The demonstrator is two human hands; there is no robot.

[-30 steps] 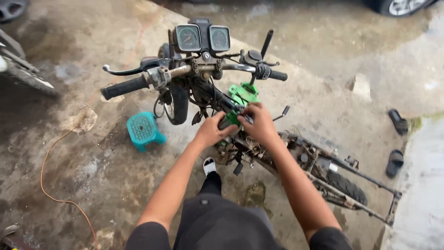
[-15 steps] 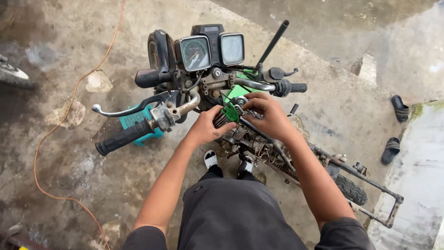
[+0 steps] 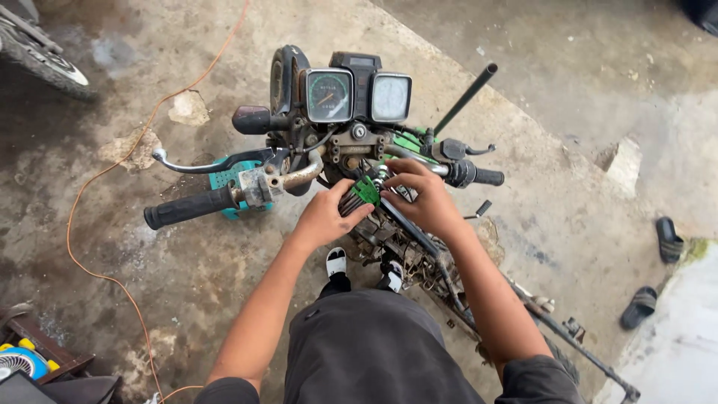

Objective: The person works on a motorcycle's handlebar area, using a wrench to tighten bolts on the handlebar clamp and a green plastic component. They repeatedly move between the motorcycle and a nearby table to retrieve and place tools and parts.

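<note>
While both hands grip the green part point(image 3: 366, 190) below the gauges point(image 3: 357, 96), left hand point(image 3: 323, 218) and right hand point(image 3: 424, 198) seem mid-fitting; aligning comes next.

Both arms are bare to the short black sleeves point(image 3: 224, 390). The person wears black shorts point(image 3: 366, 352) and black sandals with white socks point(image 3: 336, 262).
</note>
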